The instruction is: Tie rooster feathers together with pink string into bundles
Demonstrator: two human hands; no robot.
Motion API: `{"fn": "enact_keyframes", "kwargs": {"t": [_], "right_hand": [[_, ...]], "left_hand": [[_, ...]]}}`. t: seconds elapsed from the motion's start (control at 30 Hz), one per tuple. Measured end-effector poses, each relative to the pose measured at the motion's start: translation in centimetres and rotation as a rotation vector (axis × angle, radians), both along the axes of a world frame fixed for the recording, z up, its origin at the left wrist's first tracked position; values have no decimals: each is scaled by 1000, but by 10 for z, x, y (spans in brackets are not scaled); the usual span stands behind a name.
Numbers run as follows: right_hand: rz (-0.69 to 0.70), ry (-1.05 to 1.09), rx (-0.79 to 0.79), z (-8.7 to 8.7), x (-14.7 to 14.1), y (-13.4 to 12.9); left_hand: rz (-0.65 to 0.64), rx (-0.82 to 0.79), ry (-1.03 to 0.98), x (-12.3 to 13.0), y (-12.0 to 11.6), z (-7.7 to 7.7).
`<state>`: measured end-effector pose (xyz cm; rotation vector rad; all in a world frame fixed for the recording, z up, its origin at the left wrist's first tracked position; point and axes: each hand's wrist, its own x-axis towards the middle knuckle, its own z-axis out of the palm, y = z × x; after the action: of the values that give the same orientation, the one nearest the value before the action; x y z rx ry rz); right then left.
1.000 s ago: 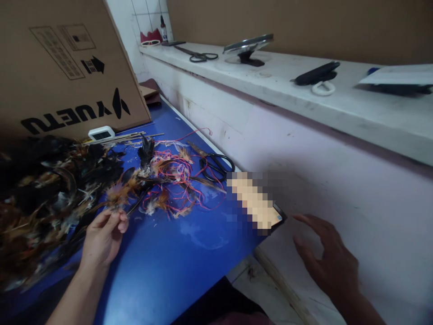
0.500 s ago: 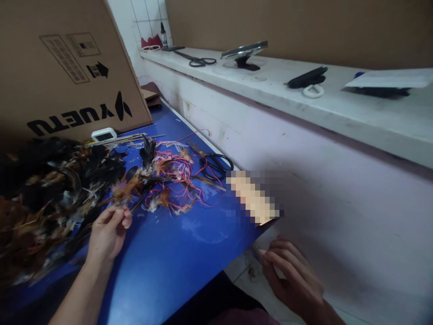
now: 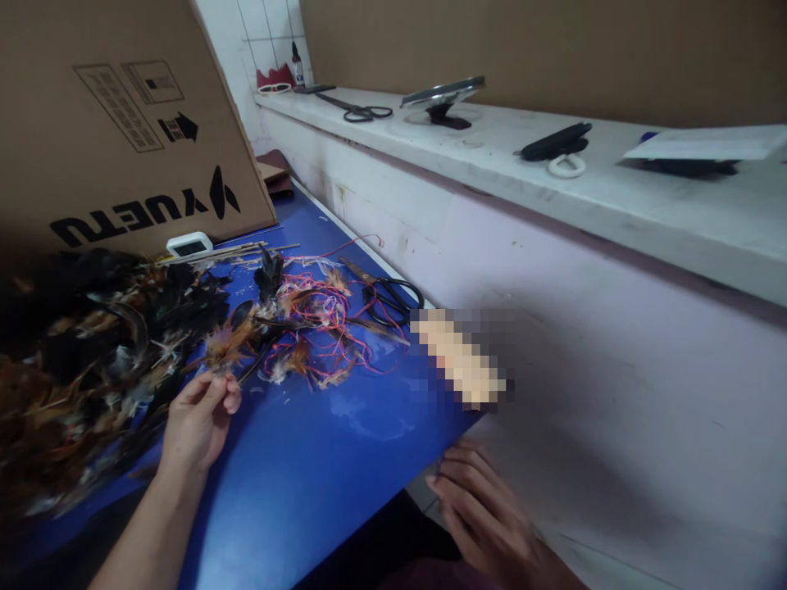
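Observation:
My left hand pinches a brown-orange feather between thumb and fingertips, its fluffy part pointing up over the blue table. Just left of that hand spreads a large pile of black and brown feathers. To its right lie tangled pink strings with loose feathers among them. My right hand is at the table's front right edge, palm down, fingers bent and held together. Whatever its fingertips hold, if anything, is hidden from me.
Black-handled scissors and a blurred-out phone-like object lie along the wall side of the blue table. A large cardboard box stands behind. The white ledge bears another pair of scissors and a folding knife-like black object.
My right hand has moved left and slightly down, toward the table's front edge. My left hand keeps its pinch on the feather, nearly still.

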<state>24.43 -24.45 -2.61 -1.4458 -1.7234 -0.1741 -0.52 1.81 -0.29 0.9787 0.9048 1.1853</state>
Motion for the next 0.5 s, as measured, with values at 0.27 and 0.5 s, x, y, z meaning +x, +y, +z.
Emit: {"fn": "enact_keyframes", "kwargs": {"t": [0.27,0.5], "right_hand": [[-2,15,21,7,-6,7],[-149,-37,16,-17,28,-14]], "left_hand": [[-14,7,4,0,0,0],[-4,-9,-22,0,1,0]]}}
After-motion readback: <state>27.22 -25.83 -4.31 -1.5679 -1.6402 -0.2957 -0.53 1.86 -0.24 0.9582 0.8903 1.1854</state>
